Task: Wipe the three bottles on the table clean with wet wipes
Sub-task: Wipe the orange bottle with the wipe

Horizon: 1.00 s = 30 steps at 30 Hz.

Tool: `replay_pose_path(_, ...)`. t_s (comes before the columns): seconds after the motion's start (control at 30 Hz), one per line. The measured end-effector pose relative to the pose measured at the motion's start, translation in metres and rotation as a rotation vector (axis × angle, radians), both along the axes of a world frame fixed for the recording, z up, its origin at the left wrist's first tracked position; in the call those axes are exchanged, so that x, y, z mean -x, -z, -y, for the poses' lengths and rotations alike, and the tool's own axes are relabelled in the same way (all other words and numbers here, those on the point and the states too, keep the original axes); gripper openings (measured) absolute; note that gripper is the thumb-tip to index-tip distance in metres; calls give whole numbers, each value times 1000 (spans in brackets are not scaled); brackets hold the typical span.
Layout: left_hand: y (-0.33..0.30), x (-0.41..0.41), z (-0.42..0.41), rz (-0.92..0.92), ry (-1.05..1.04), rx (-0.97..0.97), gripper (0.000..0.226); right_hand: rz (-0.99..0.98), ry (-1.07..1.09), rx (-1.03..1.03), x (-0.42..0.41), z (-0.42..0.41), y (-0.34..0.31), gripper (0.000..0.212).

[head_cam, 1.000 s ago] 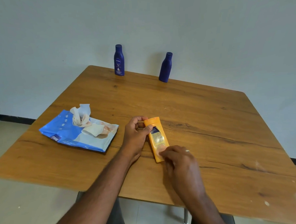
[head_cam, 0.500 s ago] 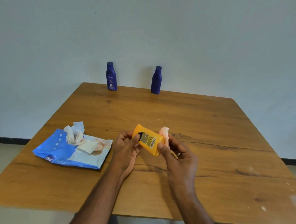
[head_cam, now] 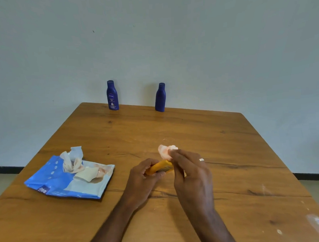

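Observation:
My left hand (head_cam: 143, 179) grips a small orange bottle (head_cam: 160, 167), held on its side just above the wooden table (head_cam: 230, 154). My right hand (head_cam: 192, 172) pinches a crumpled white wet wipe (head_cam: 165, 151) against the bottle's far end. Two dark blue bottles stand upright at the table's far edge: one with a white label (head_cam: 112, 95) on the left, a plain one (head_cam: 160, 97) to its right.
A blue wet-wipe pack (head_cam: 62, 181) lies open at the left of the table, with wipes (head_cam: 73, 160) sticking out of its top. A white wall rises right behind the far edge. Pale smudges mark the table's near right corner (head_cam: 315, 221).
The orange bottle has been lifted off the table and turned on its side. My right hand has brought the wipe up to its far end. The camera has tilted upward.

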<state>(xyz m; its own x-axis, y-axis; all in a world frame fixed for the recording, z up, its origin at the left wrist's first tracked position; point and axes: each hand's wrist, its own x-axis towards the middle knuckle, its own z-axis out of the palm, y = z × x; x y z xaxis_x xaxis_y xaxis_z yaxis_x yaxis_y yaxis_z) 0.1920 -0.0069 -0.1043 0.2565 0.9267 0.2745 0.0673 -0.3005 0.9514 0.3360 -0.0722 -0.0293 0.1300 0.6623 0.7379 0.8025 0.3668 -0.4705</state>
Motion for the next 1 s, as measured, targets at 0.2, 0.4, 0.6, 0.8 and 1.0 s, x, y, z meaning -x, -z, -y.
replay_pose_path(0.2, -5, -5, 7, -144, -44, -174, 28, 206, 63, -90, 12, 9, 9, 31)
replay_pose_path(0.4, 1, -6, 7, -197, -133, -132, 29, 321, 58, -57, 11, 12, 12, 33)
replay_pose_path(0.6, 1, -7, 6, -191, -159, -125, 27, 212, 157, -18, -5, 4, 12, 33)
replay_pose_path(0.8, 8, -5, 4, -296, -223, -129, 9, 302, 2, 8, 33, 5, 0, 29)
replay_pose_path(1.0, 2, -7, 5, -162, -151, -83, 19, 248, 84, 5, 7, 1, 2, 28)
